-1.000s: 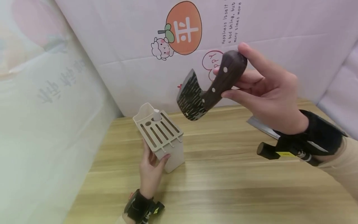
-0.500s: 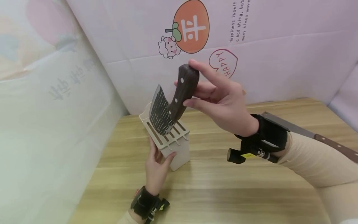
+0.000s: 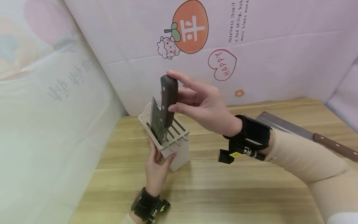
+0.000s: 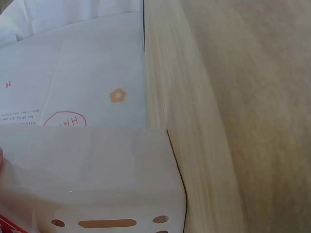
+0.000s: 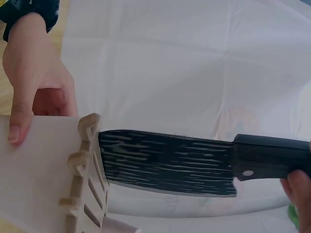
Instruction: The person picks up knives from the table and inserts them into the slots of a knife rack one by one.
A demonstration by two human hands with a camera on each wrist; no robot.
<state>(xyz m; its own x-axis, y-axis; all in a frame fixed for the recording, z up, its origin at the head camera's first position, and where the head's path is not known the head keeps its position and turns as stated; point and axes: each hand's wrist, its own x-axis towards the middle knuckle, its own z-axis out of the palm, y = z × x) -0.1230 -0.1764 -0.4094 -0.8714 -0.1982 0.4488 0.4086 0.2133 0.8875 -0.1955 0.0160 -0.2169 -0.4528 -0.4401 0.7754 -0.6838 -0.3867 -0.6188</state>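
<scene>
Head view: the right hand [image 3: 201, 107] pinched the dark handle of the cleaver [image 3: 158, 123], whose blade tip had entered 1 slot of the beige knife block [image 3: 176, 146]. The left hand [image 3: 156, 169] gripped the block's front. Insertion appeared just begun; most of the blade remained exposed. A second knife [image 3: 305, 133] lay on the table [image 3: 237, 193].

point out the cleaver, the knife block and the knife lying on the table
cleaver [image 3: 158, 124], head view, on the dark hammered blade
knife block [image 3: 179, 149], head view, on its front wall
second knife [image 3: 279, 123], head view, on the flat steel blade
</scene>
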